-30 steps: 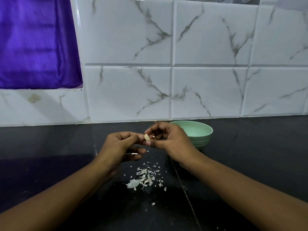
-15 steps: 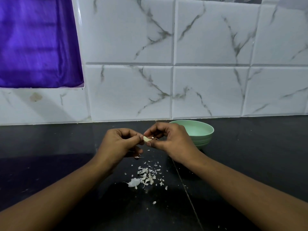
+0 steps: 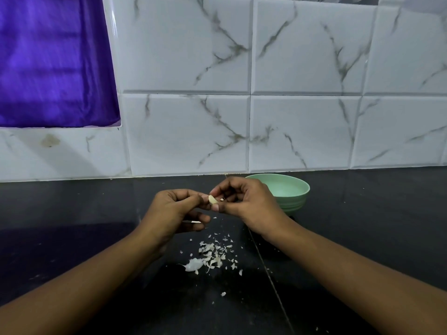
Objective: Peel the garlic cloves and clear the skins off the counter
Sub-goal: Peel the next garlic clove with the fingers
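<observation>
No text, label, brand, number or sign can be read anywhere in this view.

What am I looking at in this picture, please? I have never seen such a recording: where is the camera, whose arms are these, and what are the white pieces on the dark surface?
There is no machine here. A person wears one wide camera on the head, which looks forward and down, so the two bare arms entering from below are that person's own. The left hand and the right hand meet above a black counter and together pinch one pale garlic clove between their fingertips. Below the hands, a small heap of white garlic skins lies scattered on the counter. Behind the right hand stands a light green bowl, near a marbled tiled wall. A purple cloth hangs at the upper left.
</observation>
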{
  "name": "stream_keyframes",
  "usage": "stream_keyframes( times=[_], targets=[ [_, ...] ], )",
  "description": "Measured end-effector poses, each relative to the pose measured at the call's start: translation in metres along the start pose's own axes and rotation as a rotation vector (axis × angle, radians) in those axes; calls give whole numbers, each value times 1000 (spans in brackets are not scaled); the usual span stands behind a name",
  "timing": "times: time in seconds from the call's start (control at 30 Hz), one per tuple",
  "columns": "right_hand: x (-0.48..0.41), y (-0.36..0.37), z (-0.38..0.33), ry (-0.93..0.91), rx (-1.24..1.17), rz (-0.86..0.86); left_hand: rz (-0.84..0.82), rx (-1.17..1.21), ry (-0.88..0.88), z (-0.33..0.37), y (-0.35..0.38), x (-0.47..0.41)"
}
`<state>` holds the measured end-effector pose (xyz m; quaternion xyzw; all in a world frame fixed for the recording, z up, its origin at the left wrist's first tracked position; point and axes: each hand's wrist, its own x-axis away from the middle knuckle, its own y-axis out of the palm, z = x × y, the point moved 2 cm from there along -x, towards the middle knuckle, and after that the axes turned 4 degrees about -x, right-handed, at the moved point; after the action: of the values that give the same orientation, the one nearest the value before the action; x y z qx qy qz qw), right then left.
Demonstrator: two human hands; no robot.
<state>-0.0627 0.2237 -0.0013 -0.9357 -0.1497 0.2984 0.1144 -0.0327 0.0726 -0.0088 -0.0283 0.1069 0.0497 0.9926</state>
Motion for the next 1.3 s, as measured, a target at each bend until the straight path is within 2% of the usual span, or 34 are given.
stream_keyframes(
  times=[0.3,0.63,0.77,0.97,1.3],
  targets=[
    [2,1,-4,-64,124,50,-19,-27,-8,-3,0,0],
    [-1,-1,-1,10,25,55,52,-86,94,-4,-1,-1],
    [0,0,-1,20,71,69,87,-114,132,-6,-3,-3],
    [0,1,0,49,18,66,70,-80,118,-6,-2,-4],
    [2,1,0,-12,26,73,57,-66,139,-6,-2,-4]
  ],
)
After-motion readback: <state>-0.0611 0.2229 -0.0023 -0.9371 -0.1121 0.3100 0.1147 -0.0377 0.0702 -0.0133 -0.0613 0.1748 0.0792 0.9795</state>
